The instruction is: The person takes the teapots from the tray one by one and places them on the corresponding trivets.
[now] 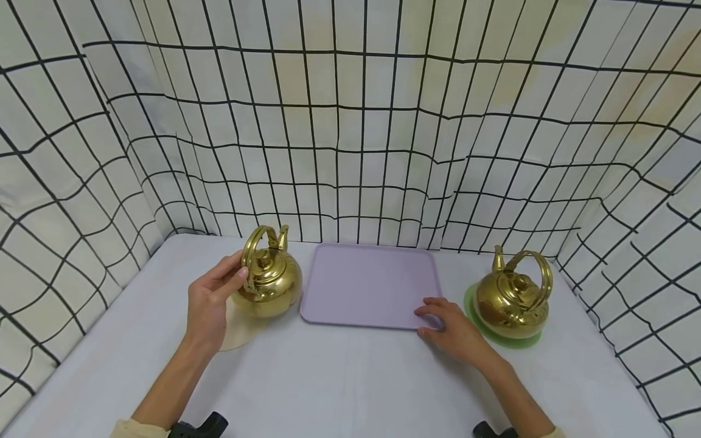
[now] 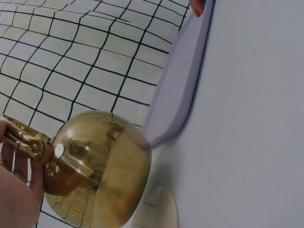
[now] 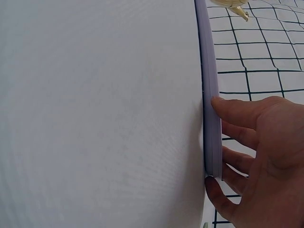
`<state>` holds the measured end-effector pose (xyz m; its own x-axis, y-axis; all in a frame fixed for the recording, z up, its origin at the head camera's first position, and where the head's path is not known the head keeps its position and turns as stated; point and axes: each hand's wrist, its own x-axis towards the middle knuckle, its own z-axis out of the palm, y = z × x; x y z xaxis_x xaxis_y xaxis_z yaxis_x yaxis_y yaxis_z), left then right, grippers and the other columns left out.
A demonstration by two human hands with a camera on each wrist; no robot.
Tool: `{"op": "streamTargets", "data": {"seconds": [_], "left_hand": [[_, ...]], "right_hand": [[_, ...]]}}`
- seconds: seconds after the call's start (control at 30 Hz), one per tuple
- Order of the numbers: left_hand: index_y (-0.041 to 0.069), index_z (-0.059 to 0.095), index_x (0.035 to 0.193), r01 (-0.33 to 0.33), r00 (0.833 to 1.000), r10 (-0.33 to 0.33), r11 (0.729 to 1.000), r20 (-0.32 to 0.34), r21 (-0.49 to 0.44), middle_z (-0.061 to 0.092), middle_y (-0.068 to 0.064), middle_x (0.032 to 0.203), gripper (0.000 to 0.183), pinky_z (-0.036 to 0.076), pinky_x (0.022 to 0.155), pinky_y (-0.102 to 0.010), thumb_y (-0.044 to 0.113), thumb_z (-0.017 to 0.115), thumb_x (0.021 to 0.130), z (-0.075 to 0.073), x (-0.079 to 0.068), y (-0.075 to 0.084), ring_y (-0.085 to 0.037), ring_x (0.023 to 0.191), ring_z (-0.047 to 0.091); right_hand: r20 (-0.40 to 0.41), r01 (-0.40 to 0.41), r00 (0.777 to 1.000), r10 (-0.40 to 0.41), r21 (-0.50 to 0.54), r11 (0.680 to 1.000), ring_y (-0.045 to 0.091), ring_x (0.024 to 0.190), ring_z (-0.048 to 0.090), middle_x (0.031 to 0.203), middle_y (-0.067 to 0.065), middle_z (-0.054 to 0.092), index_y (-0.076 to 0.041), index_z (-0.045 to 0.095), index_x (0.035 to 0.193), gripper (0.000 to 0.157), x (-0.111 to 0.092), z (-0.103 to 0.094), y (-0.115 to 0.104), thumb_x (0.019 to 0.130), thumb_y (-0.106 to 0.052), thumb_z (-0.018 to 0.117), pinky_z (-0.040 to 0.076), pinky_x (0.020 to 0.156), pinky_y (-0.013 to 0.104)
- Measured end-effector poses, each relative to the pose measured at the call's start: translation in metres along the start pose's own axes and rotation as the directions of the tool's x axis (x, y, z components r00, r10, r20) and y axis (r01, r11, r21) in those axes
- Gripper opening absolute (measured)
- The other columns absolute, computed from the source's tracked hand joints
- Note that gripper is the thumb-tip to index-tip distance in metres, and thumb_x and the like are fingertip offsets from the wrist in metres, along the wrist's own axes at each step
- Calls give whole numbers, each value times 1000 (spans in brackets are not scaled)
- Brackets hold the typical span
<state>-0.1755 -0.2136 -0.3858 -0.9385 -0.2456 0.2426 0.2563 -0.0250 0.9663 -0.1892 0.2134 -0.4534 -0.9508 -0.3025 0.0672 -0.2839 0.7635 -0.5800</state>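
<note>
A brass kettle is in my left hand, whose fingers and thumb grip its arched handle. In the left wrist view the kettle is raised above a beige round mat, its base off the mat. My right hand is at the near right corner of a shallow lilac tray. Its thumb lies at the front rim and bent fingers reach over the tray, as the right wrist view shows along the tray's edge.
A second brass kettle stands on a green round mat right of the tray. White cloth covers the table. Black-grid walls rise behind and at both sides.
</note>
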Motion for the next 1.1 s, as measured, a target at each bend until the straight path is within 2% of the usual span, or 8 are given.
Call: {"op": "streamTargets", "data": {"seconds": [0.3,1.1], "left_hand": [[-3,63,138,-17,1000,17,999,-19,-39,76,15,109,38,46,98,-17,3,64,100,-5,-1,1,-3,105,67],[0,66,136,-18,998,11,994,-66,-105,77,11,111,35,51,95,-14,0,61,101,-25,-9,1,-4,106,67]], "right_hand": [[9,-22,1000,22,4,1000,49,144,47,150,20,57,-12,72,126,32,-2,0,1,94,-17,76,39,117,66],[-6,2,1000,-2,4,1000,49,143,49,149,20,58,-12,72,125,32,1,3,3,94,-15,76,40,116,66]]}}
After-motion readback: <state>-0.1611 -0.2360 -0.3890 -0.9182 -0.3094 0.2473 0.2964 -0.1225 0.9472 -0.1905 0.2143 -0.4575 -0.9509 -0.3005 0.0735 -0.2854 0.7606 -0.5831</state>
